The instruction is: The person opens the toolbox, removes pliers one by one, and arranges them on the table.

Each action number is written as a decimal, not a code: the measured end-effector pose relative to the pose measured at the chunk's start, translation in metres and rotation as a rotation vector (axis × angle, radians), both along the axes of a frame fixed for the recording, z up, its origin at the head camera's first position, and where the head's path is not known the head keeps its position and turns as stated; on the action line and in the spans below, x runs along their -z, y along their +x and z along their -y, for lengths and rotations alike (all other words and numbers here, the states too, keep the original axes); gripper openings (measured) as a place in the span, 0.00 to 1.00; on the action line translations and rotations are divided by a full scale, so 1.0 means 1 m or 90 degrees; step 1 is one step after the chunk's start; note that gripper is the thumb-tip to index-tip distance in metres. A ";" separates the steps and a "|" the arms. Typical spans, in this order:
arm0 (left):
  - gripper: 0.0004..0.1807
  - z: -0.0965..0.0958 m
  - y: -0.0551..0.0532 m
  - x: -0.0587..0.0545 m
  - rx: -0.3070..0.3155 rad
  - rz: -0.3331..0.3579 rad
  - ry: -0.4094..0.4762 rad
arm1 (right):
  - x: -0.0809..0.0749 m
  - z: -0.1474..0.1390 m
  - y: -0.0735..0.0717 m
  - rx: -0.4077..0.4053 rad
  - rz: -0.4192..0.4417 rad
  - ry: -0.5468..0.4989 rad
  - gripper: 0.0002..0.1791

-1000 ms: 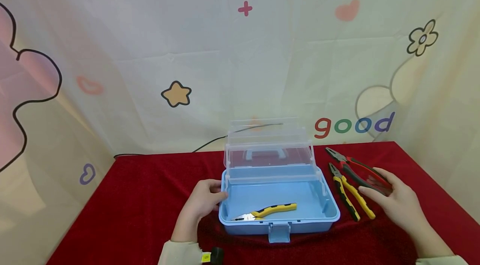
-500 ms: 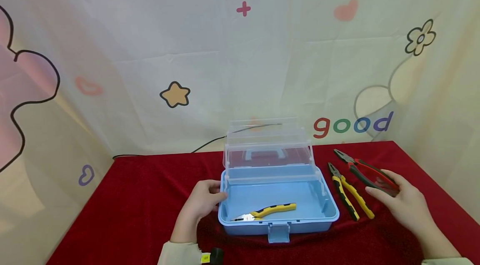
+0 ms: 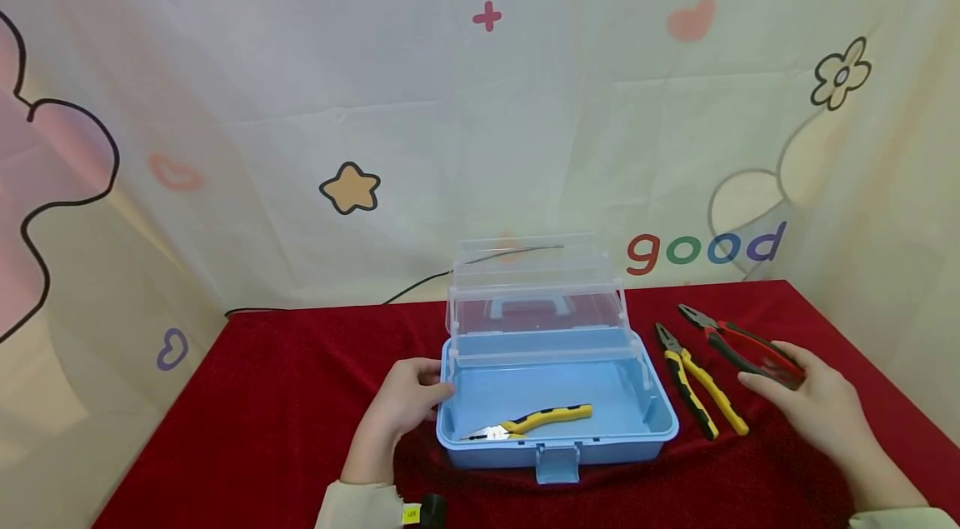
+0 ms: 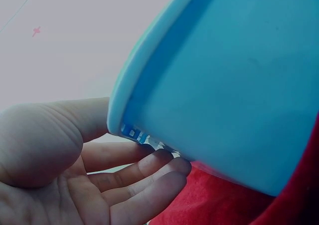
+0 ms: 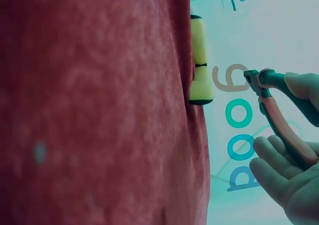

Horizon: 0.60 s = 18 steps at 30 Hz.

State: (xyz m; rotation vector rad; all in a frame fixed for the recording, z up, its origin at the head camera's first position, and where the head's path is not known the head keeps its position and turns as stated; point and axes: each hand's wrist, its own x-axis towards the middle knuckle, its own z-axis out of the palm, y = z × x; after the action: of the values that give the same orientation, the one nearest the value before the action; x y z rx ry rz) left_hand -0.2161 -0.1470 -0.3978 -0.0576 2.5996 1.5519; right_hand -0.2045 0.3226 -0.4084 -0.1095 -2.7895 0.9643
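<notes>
My left hand (image 3: pixel 401 400) grips the left rim of a light blue toolbox (image 3: pixel 630 452). In the left wrist view, the thumb lies at the rim and the fingers (image 4: pixel 149 195) curl against the outer wall. Inside the box, near its front, lie yellow-and-black pliers (image 3: pixel 551 418). My right hand (image 3: pixel 828 412) holds red-and-black pliers (image 3: pixel 711 328) by their spread handles, thumb on one and fingers by the other. In the right wrist view these red-and-black pliers (image 5: pixel 269 98) appear raised off the cloth. Another yellow-and-black pair of pliers (image 3: pixel 687 394) lies spread beside the box.
The toolbox's clear lid (image 3: pixel 540 314) stands raised at the back. Red cloth (image 3: pixel 300 396) covers the table. A printed curtain (image 3: pixel 420 137) hangs behind, with a thin dark cable (image 3: pixel 420 286) at its foot.
My right hand has moved to the right with the red-and-black pliers, away from the yellow-and-black pair on the cloth. The left hand and the toolbox have stayed in place.
</notes>
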 end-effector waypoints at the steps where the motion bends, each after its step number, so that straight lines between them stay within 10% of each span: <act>1: 0.24 0.000 0.000 0.000 0.000 0.000 0.000 | 0.000 -0.001 0.000 0.000 0.006 0.003 0.43; 18: 0.24 0.000 0.000 0.000 -0.001 -0.002 -0.002 | 0.001 -0.014 -0.008 -0.012 0.058 0.039 0.46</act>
State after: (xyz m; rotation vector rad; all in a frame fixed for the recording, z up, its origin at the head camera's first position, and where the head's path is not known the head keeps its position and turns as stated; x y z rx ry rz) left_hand -0.2161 -0.1470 -0.3981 -0.0572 2.6050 1.5506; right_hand -0.2127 0.3369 -0.4097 -0.1216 -2.9053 0.8992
